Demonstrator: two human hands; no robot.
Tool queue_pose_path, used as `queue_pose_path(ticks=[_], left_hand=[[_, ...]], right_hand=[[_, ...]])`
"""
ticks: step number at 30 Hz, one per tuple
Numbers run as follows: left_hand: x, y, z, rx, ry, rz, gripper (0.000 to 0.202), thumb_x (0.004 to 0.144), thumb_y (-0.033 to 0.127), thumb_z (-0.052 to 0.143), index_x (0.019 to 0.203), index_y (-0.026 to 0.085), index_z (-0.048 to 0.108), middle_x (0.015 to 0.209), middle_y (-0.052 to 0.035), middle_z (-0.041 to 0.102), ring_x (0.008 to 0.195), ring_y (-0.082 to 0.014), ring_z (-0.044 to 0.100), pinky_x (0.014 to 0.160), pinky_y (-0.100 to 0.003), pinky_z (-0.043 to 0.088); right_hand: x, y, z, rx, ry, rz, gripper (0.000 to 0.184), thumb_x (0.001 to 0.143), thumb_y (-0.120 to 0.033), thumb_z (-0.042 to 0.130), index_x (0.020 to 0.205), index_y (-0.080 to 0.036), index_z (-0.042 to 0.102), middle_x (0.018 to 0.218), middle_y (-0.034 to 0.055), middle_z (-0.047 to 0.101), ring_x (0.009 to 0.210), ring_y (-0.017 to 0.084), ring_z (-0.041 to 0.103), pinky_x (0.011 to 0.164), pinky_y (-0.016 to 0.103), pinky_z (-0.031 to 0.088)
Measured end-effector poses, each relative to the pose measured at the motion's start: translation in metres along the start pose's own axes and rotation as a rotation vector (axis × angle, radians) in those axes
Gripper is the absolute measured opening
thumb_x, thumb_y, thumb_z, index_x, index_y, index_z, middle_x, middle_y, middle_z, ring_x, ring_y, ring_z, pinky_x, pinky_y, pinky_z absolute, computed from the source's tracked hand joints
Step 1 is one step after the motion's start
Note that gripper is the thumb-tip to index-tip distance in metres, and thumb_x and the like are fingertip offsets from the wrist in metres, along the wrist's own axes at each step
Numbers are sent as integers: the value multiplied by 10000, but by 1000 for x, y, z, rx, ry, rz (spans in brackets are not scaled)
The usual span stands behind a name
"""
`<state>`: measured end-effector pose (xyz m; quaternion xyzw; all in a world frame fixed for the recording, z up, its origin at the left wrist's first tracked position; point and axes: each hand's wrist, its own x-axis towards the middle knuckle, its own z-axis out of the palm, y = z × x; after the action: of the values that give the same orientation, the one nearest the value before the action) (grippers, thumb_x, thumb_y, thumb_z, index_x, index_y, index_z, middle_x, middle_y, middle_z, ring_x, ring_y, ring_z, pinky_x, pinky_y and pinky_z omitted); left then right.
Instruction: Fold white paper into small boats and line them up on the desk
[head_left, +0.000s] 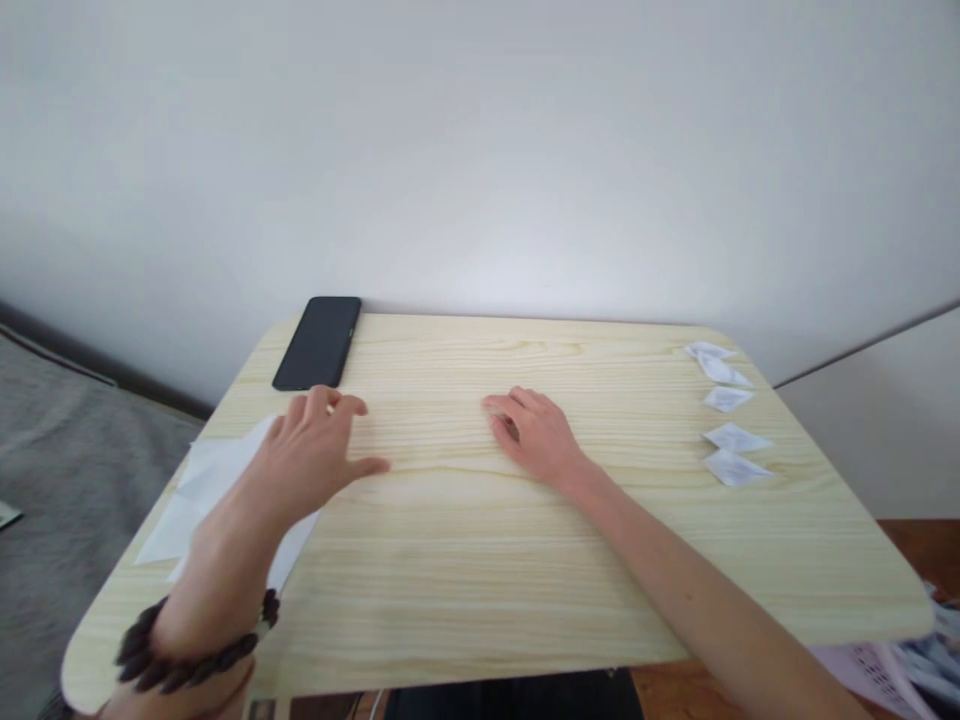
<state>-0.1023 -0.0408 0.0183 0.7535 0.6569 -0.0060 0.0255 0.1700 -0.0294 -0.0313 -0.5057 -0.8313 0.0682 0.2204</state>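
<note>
My left hand hovers over the table's left side, thumb and fingers spread apart with nothing between them. Beneath its wrist and forearm lie white paper sheets, partly hidden by the arm. Near the middle of the table rests my right hand, its fingers curled and the thumb tip close to the index finger. No object shows in it. Several small folded white paper pieces, diamond-shaped, lie in a column along the right side of the table.
A black smartphone lies at the table's back left corner, just beyond my left hand. The light wooden table has rounded corners and stands against a white wall. Grey fabric is at the far left.
</note>
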Motion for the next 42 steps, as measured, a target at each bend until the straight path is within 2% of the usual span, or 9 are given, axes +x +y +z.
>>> queue_pose_path(ticks=[3,7,11,14,20,27,33,38,42], left_hand=[[-11,-37,-3,29,-64,-102,597,652,551,701,1117,196,583,1157,-192,554,1119,-434,521,845,-525,477],[-13,-54,-1,-17,-145,-76,591,657,510,675,1144,194,568,1136,-166,600,1075,-392,571,839,-475,486],[-13,-49,-6,-26,-119,1,454,756,366,597,1160,161,561,1131,-153,639,1059,-321,613,890,-419,470],[-17,-39,-14,55,-98,-83,304,828,247,491,1111,225,601,1092,-129,681,1005,-317,651,796,-408,492],[-31,-11,-22,98,-104,-157,415,805,502,582,1111,230,650,1133,-131,691,950,-395,658,728,-479,506],[-32,6,-20,190,-101,-197,373,882,330,387,914,211,739,740,-138,714,678,-345,675,594,-419,479],[-28,4,-26,206,-124,-212,398,878,304,350,833,200,731,737,-131,702,697,-330,676,606,-394,475],[-31,2,-35,77,-146,-314,374,859,286,383,1098,216,662,897,-153,720,830,-362,668,663,-428,466],[-36,-2,-40,-9,22,-340,382,883,384,375,1178,323,609,978,-86,734,906,-333,659,698,-432,432]], right_hand=[[7,-2,3,-39,12,48,275,948,-274,437,1118,-214,644,892,56,663,784,184,587,747,307,403],[7,-2,3,-18,28,49,272,943,-271,445,1112,-209,649,887,53,669,765,180,592,741,304,400],[5,-2,2,7,27,48,268,938,-264,454,1107,-203,652,875,50,669,748,175,591,740,303,403],[4,-2,2,7,26,57,267,935,-264,459,1108,-206,654,869,46,669,744,176,593,732,304,400],[4,-1,2,19,45,40,261,926,-252,467,1092,-203,662,859,47,668,742,173,593,730,298,402],[4,-1,2,43,59,23,259,923,-254,459,1079,-202,659,856,50,670,741,172,589,728,296,411],[3,0,3,51,48,33,262,931,-266,459,1089,-202,658,870,48,666,739,168,588,736,299,409],[3,1,3,53,34,40,259,924,-253,465,1092,-207,658,862,45,661,742,167,587,731,297,405],[3,1,2,62,24,45,254,925,-249,468,1085,-206,661,859,44,658,723,161,585,717,293,405]])
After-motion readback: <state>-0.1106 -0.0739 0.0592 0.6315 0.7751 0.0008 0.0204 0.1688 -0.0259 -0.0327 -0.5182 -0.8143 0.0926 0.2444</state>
